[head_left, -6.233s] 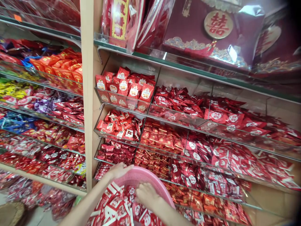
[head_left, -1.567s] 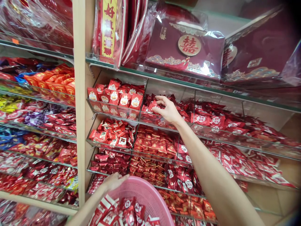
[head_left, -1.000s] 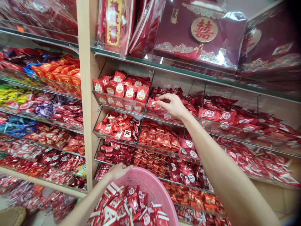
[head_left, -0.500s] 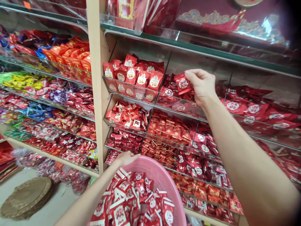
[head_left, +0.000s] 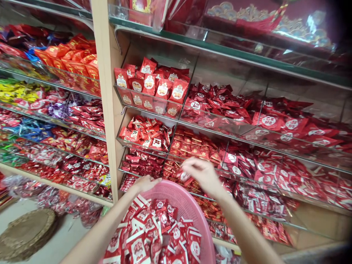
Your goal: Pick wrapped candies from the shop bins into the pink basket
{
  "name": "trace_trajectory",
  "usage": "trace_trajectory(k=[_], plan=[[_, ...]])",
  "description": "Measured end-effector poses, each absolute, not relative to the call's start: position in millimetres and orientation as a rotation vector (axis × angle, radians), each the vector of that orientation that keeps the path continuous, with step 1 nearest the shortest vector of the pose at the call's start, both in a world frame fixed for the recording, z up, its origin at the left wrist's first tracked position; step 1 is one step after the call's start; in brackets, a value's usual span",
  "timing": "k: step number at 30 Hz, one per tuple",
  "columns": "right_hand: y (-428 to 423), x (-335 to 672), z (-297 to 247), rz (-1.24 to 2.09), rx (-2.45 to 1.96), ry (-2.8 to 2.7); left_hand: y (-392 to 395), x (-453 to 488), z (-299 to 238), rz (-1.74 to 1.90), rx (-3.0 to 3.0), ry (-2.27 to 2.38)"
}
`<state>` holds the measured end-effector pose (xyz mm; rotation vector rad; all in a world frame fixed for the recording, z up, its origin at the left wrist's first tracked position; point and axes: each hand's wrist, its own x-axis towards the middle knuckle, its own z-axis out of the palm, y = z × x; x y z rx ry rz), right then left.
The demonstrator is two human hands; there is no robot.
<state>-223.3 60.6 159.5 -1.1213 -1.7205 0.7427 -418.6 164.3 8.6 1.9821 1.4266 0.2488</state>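
My left hand (head_left: 147, 182) grips the far rim of a pink plastic basket (head_left: 181, 198) that is filled with several red-and-white sweet packets (head_left: 156, 234). Just above the basket's far edge, my right hand (head_left: 202, 174) is closed on a dark red sweet packet (head_left: 183, 176); the hand is blurred by motion. Straight above it on the top glass tray lies a heap of the same dark red packets (head_left: 217, 104) with round white labels.
Glass shelf trays (head_left: 176, 117) hold many kinds of red wrapped sweets in rows. A wooden upright post (head_left: 106, 99) divides the shelving. Red gift boxes (head_left: 264, 22) stand on the top shelf. A woven round mat (head_left: 26, 234) lies on the floor at lower left.
My right hand took a dark red packet from the top tray and came down with it to just above the basket. My left hand kept hold of the basket rim.
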Motion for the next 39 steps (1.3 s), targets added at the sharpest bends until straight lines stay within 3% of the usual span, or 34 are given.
trace_trajectory(k=[4,7,18,22,32,39], plan=[[67.2,-226.7,49.8,1.009,-1.321,-1.717,166.4,-419.3,2.6,0.271,2.000,1.444],[69.5,-224.3,6.7,1.067,-1.403,-1.657,167.3,-420.8,0.3,0.278,1.993,1.438],[68.8,-218.7,-22.0,0.973,-1.516,-1.753,162.8,-423.0,15.9,0.257,1.997,1.466],[59.4,-220.0,26.4,0.559,-1.622,-1.979,167.4,-423.4,6.6,0.274,1.996,1.470],[69.6,-204.1,264.3,-0.342,-1.258,-1.959,178.2,-419.5,-7.8,0.293,1.988,1.481],[116.4,-168.3,327.6,-0.735,-1.352,-1.872,178.4,-421.1,-11.1,0.317,1.975,1.515]])
